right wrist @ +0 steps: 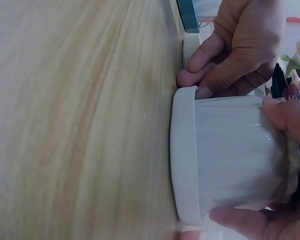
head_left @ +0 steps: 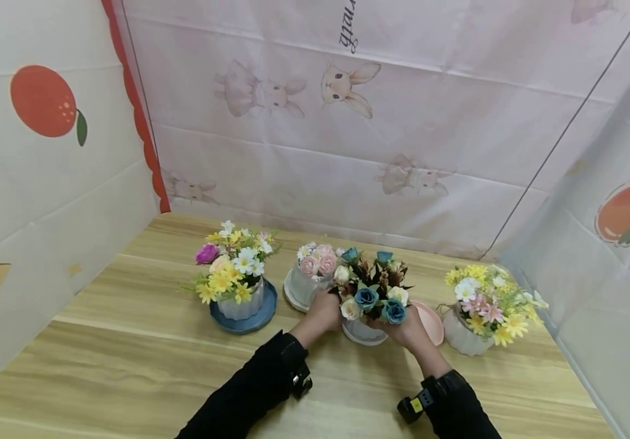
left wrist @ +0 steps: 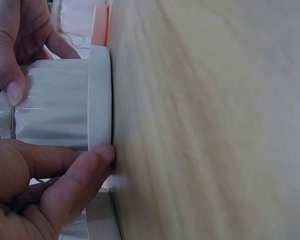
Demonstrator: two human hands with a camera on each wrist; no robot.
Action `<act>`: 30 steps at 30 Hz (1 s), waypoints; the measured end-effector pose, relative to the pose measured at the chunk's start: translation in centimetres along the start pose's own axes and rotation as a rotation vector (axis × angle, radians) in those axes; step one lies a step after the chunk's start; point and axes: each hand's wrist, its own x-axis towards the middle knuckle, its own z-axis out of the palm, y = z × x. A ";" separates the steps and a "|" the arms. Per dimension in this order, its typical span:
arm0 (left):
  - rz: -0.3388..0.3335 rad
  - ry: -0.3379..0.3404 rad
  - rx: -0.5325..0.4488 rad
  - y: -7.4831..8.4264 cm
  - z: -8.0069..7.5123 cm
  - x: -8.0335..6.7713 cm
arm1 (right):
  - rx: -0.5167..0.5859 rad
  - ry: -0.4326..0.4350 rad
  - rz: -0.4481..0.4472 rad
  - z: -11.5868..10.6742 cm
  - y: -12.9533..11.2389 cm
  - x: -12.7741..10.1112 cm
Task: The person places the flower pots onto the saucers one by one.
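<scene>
Four flower pots stand in a row on the wooden table (head_left: 128, 341). The white ribbed pot (head_left: 363, 332), third from the left, stands upright on its white saucer (left wrist: 100, 97), its long axis vertical, filled with blue and cream roses (head_left: 372, 292). The left hand (head_left: 323, 311) and the right hand (head_left: 408, 329) curl their fingers around its sides.

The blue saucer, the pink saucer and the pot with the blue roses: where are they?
blue saucer (head_left: 254, 322), head view, front rim.
pink saucer (head_left: 433, 321), head view, bare right part.
pot with the blue roses (head_left: 360, 333), head view, white wall between the hands.
</scene>
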 end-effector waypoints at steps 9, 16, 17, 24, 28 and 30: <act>0.030 0.068 -0.166 -1.1 5.0 3.7 | 0.108 -0.003 0.013 -0.1 0.9 0.3; 0.040 0.138 -0.271 0.7 2.4 1.9 | 0.107 -0.024 -0.003 -0.3 1.3 1.5; 0.036 0.157 -0.263 1.0 2.6 2.1 | 0.103 -0.027 -0.005 -0.4 1.4 1.7; 0.147 0.368 -0.181 -0.1 11.1 9.0 | 0.141 -0.022 0.021 -0.6 1.9 3.4; 0.063 0.291 -0.319 1.8 4.5 4.1 | 0.212 -0.024 0.031 -0.4 2.2 4.3; 0.032 0.302 -0.364 2.5 2.3 2.4 | 0.213 -0.024 0.027 -0.4 2.4 4.6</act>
